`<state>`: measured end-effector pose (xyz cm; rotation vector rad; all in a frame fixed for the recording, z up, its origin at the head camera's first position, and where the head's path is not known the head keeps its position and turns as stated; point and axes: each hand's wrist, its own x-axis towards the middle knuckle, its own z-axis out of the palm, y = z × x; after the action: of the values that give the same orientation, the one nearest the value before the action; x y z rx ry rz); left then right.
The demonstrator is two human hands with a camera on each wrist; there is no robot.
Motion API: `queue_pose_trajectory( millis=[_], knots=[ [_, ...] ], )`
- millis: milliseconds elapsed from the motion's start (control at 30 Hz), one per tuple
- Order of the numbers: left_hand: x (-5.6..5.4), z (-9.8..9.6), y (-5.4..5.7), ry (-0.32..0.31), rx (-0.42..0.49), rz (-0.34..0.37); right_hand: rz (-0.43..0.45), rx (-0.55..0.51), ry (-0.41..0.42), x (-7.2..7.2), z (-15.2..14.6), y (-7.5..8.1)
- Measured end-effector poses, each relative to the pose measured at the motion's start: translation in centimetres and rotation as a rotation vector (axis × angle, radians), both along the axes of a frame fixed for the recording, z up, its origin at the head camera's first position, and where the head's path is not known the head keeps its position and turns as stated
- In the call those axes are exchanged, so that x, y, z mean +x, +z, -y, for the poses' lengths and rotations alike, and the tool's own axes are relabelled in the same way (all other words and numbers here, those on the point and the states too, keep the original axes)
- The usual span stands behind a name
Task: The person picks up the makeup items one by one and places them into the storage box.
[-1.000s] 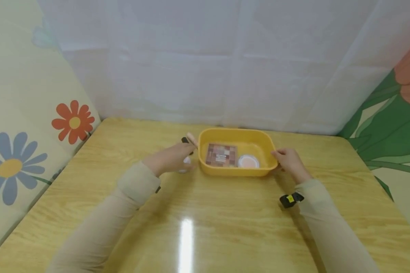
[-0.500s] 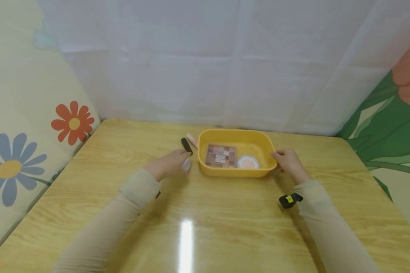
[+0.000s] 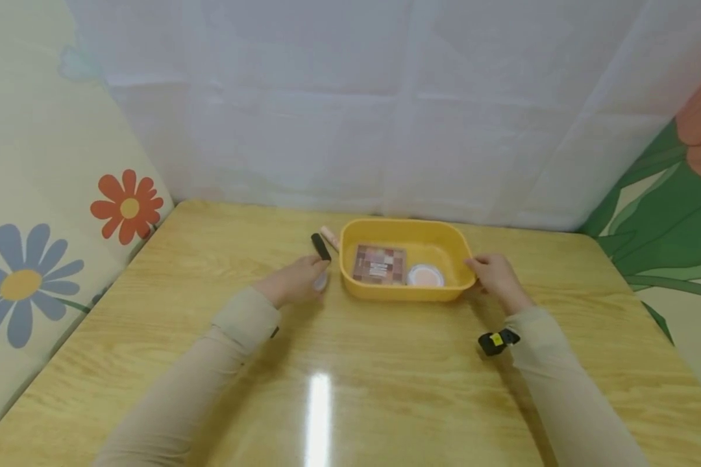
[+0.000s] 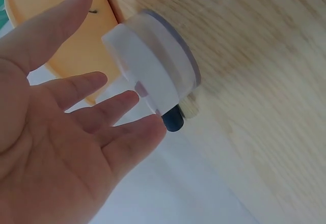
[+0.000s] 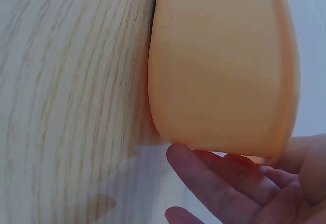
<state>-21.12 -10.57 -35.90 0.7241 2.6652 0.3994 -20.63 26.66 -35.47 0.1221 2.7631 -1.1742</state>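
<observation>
My left hand [image 3: 295,280] is beside a round jar [image 4: 153,56], clear with a white band, that stands on the table left of a yellow basin. In the left wrist view its fingers are spread and slightly bent, with the fingertips right at the jar's side. My right hand [image 3: 495,279] grips the right end of the yellow basin [image 3: 405,294], thumb at the rim and fingers against the outer wall [image 5: 219,71]. Inside the basin lie a checkered makeup palette [image 3: 380,264] and a round compact [image 3: 425,276] with a pale pink centre.
Behind the jar lie a black tube [image 3: 320,246] and a pale pink tube [image 3: 329,237], close to the basin's left end. A white cloth [image 3: 304,130] hangs at the back edge of the wooden table [image 3: 397,376]. Flower-printed panels [image 3: 23,162] flank both sides.
My left hand has drawn back slightly toward me, uncovering more of the black tube and the pink tube. The right hand and the basin have stayed in place.
</observation>
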Motion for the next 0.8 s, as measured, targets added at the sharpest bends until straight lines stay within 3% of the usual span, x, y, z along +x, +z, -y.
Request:
queue_pose_trajectory(
  millis=[233, 600, 800],
  knots=[
    [0.15, -0.17, -0.13, 0.015, -0.009, 0.033, 0.007, -0.002, 0.01, 0.1, -0.15, -0.02],
    [0.04, -0.23, -0.44, -0.025, -0.053, -0.019, 0.011, 0.002, 0.009, 0.12, -0.1, -0.05],
    [-0.38, -0.03, -0.83, -0.034, -0.015, -0.075, -0.001, -0.014, -0.003, -0.09, -0.11, -0.17]
  ],
)
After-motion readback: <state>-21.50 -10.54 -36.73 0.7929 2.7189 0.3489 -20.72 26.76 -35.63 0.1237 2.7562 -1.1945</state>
